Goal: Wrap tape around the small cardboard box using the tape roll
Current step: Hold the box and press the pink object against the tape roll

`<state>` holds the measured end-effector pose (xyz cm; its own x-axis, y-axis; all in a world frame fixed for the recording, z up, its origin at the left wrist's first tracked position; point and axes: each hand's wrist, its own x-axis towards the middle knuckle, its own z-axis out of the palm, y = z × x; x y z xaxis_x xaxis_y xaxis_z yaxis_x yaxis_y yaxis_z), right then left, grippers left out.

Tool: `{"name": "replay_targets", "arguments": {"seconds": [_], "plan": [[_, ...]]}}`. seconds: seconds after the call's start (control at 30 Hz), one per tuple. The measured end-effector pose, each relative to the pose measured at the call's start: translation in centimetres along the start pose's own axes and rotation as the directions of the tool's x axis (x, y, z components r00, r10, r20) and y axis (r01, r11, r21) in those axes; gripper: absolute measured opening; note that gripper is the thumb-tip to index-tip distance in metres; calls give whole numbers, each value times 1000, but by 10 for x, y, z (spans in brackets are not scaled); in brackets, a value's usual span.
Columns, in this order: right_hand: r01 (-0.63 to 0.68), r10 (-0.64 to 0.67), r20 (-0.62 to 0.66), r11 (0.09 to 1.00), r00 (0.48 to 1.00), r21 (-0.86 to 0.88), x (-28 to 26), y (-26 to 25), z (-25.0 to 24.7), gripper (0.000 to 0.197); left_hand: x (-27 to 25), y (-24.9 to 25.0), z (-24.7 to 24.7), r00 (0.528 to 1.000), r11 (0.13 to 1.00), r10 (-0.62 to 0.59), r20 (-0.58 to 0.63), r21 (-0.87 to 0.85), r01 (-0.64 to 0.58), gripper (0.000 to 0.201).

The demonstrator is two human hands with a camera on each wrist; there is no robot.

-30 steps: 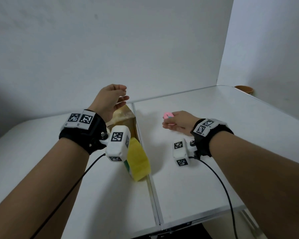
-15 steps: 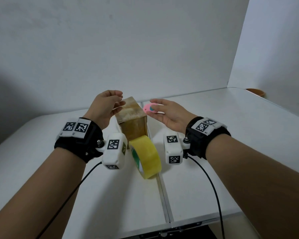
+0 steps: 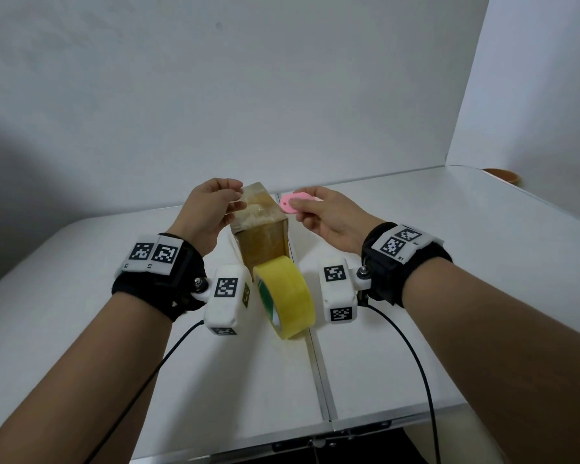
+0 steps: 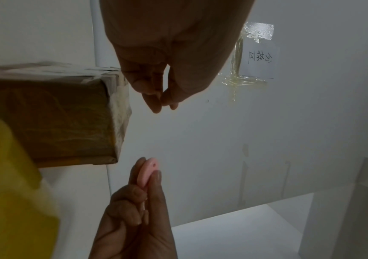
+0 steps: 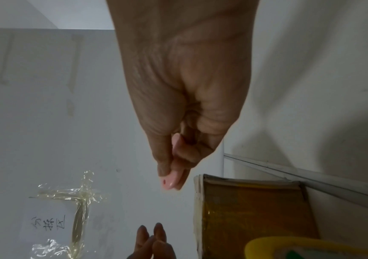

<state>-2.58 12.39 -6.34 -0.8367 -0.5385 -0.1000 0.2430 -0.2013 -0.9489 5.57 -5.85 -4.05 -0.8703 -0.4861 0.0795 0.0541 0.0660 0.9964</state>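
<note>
Our left hand (image 3: 211, 209) pinching a clear tape strip at the box top, our right hand (image 3: 329, 216) gripping a small pink cutter (image 3: 295, 200) at its 3 o'clock, small cardboard box (image 3: 265, 242) upright on the worktop (image 3: 416, 296), yellow tape roll (image 3: 287, 301) touching its 6 o'clock side

A white folding table (image 3: 416, 296) fills the room's corner, its two halves meeting at a metal seam (image 3: 318, 370) that runs from the near edge toward the back wall. At the far right corner of the table sits a brown bowl (image 3: 503, 175), only partly in sight behind the side wall's edge. The walls (image 3: 248, 95) are plain white. A paper note (image 4: 259, 57) with handwritten characters is fixed to the wall by wrinkled strips of clear tape (image 4: 259, 32) along its edges. Black cables (image 3: 412, 360) trail down over the tabletop toward the near edge.
</note>
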Motion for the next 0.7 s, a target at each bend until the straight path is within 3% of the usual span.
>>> {"name": "replay_targets", "arguments": {"seconds": [0.1,0.23,0.33,0.4,0.5,0.6,0.7], "plan": [[-6,6,4,999,1000,-50,-2,2,-2,19,-5,-2,3,1000,1000,-1,12,-1,1,26],[-1,0,8,999,1000,37,-7,6,-3,6,-15,-6,1,999,998,-37,9,-46,38,24],[4,-11,31,979,999,204,-11,8,-3,12,-26,-11,-3,996,990,-90,20,-108,92,19],[11,-20,39,977,999,211,-12,8,-3,23,-33,-15,-8,992,990,-117,45,-76,120,16],[14,-16,36,998,999,64,-12,4,1,37,-42,-21,-15,980,985,-165,109,77,157,16],[30,-22,52,984,998,-173,-12,-1,4,35,-49,-26,-18,966,953,-226,128,233,192,20],[132,-80,118,828,990,-544,-12,-5,4,32,-52,-30,-17,956,916,-278,95,327,234,22]]}}
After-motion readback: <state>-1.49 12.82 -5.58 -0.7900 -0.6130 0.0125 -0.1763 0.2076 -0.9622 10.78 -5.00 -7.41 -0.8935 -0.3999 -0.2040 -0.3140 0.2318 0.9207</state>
